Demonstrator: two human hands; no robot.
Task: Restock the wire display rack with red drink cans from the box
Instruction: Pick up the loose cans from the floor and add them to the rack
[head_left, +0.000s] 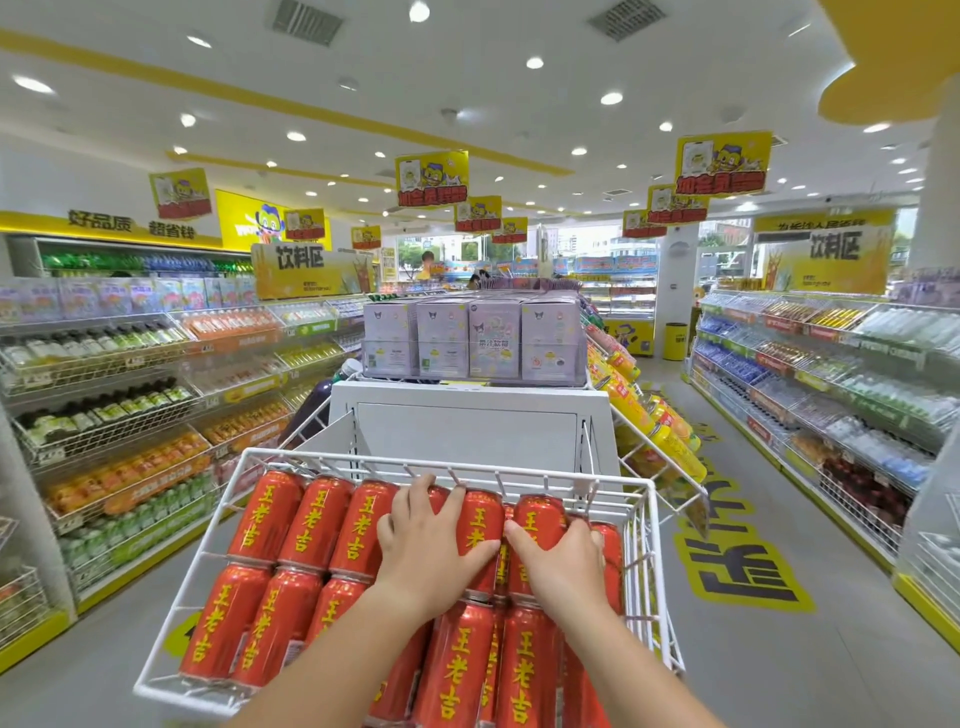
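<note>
**Both hands on the red cans in the wire rack**

Head view: My left hand (431, 540) lay on top of the red drink cans (265, 514), fingers straight and spread, with the fingertips up near the far rim and the thumb stretched across one can's side. My right hand (561, 566) sat just beside it, curled round a back-row can (540, 514), thumb on its left flank and fingers wrapped over its right.

The cans lay on their sides in rows, packed tight against each other, inside the white wire display rack (363, 460), and they filled it from the far rim down past the bottom edge of the picture. The rack's right wire wall (644, 561) stood close against my right hand, and short wire prongs along the far rim rose just past my left fingertips.

Directly behind the rack stood a white end panel (467, 415), with lilac cartons (493, 338) stacked on top of it. Yellow bottles (670, 431) lay on the sloping wire shelf to the right of that panel. Long drink shelves (104, 364) lined the aisle on my left, and more shelving (831, 374) ran down the far right. Yellow floor lettering (737, 566) marked the right aisle, a yellow bin (675, 340) stood at its far end, and yellow signs (431, 176) hung from the ceiling.
</note>
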